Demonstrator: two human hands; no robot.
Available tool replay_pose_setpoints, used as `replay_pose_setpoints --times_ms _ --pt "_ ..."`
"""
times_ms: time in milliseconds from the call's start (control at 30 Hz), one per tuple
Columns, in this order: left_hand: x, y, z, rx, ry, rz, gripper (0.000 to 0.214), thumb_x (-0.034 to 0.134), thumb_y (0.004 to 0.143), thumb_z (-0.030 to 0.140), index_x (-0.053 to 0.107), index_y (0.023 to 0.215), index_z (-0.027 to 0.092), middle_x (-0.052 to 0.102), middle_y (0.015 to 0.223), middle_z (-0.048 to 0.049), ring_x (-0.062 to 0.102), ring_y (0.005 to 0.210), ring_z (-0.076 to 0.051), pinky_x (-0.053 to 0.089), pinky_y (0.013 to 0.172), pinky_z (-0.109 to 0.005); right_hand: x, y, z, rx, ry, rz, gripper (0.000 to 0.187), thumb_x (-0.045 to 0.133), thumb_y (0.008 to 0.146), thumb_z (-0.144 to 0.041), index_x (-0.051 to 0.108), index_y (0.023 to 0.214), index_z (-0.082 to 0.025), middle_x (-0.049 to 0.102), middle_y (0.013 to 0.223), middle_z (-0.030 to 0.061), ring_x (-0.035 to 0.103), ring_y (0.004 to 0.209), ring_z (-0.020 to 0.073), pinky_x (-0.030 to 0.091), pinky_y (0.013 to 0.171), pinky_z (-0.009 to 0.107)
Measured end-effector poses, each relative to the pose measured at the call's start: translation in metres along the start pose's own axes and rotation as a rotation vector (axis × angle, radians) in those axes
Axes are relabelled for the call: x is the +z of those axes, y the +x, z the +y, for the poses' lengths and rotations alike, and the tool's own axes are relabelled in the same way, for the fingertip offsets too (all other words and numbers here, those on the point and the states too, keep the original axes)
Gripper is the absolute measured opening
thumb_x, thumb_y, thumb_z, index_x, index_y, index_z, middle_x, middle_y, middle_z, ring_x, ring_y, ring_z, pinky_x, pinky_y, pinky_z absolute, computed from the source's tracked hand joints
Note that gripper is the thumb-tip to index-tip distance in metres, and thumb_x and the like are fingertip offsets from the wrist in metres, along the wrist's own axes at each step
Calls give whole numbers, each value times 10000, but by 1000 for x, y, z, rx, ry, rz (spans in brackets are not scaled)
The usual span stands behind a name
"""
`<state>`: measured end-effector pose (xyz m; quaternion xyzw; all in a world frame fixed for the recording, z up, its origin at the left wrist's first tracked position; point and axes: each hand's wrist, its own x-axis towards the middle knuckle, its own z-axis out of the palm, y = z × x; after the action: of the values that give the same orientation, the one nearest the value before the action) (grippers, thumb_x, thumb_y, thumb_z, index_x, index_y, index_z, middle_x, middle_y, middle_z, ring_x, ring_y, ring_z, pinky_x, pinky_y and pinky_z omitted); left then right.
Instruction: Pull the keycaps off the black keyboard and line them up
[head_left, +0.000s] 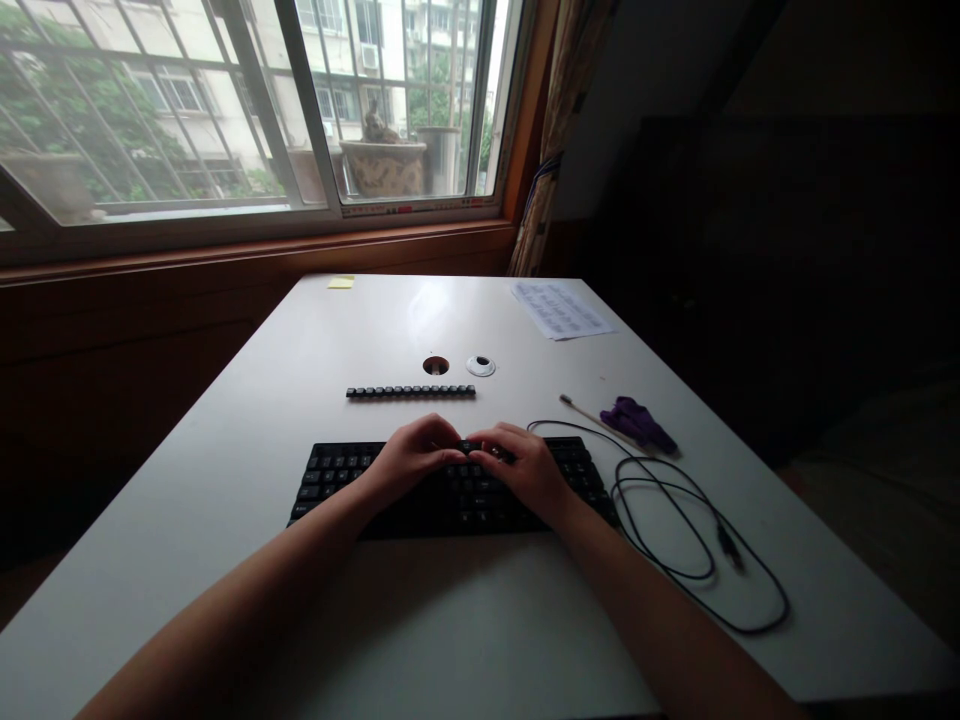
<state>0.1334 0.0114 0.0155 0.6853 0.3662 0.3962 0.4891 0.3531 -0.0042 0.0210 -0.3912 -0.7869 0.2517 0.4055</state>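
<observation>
A black keyboard (480, 487) lies across the white table in front of me, partly covered by my hands. My left hand (416, 447) and my right hand (521, 460) meet over its back edge, fingers curled and thumbs drawn in. Between their fingertips shows a small dark keycap (466, 446), pinched from both sides; whether it is still seated on the keyboard is hidden. Just behind the keyboard, several black keycaps (411, 392) stand side by side in one straight row.
Right of the keyboard lies its looped black cable (709, 575) with a plug. Near it are a thin stick with a dark tip (581, 407) and a purple cloth (637, 422). Farther back are a round table hole (436, 366), a white ring-shaped cover (481, 366), printed paper (562, 310) and yellow notes (341, 282).
</observation>
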Motion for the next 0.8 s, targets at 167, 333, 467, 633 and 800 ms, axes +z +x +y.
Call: replay_pose_setpoints --times_ms 167,333,467,633,800 --pt "0 0 0 -16 10 -12 324 784 758 424 649 889 160 684 853 -43 633 801 -181 501 720 -283 1 0 2 16 1 3 160 664 872 -364 715 987 -265 611 764 1 583 703 158 470 661 293" --pt "1 0 2 -21 19 -10 322 769 772 431 652 910 164 705 900 -61 651 837 -200 511 741 -298 0 0 2 31 26 26 119 698 828 -331 691 915 -249 581 743 -8 546 667 148 452 614 282" --pt "2 0 7 -28 84 47 275 666 866 444 660 918 174 713 884 -55 645 825 -195 496 738 -294 -11 4 3 69 46 39 111 696 819 -308 686 914 -250 556 717 -21 500 629 137 429 591 278" --pt "4 -1 14 -23 141 53 265 544 947 406 681 908 182 729 900 -51 649 837 -198 483 763 -300 -32 16 13 156 84 143 157 704 809 -334 681 930 -237 550 718 -30 450 605 121 398 572 270" --pt "5 -2 16 3 252 29 227 552 939 355 705 899 192 724 862 -34 638 788 -190 457 707 -278 -45 32 32 231 98 204 274 718 785 -423 698 952 -206 567 718 -22 460 611 121 402 580 273"
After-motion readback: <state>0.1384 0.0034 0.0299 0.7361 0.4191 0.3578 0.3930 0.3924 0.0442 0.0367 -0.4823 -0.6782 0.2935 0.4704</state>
